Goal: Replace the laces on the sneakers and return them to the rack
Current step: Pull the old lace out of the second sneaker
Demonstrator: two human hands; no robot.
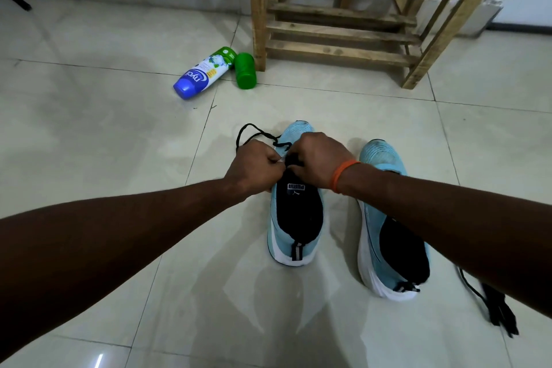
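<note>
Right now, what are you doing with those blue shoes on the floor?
A person is lacing a light blue sneaker with a black tongue on the pale tiled floor. The left hand and right hand both pinch a thin black lace over its front; a loop trails toward the toe. The second light blue sneaker stands beside it. Another loose black lace lies on the floor to the right. The wooden slatted rack stands behind them.
</note>
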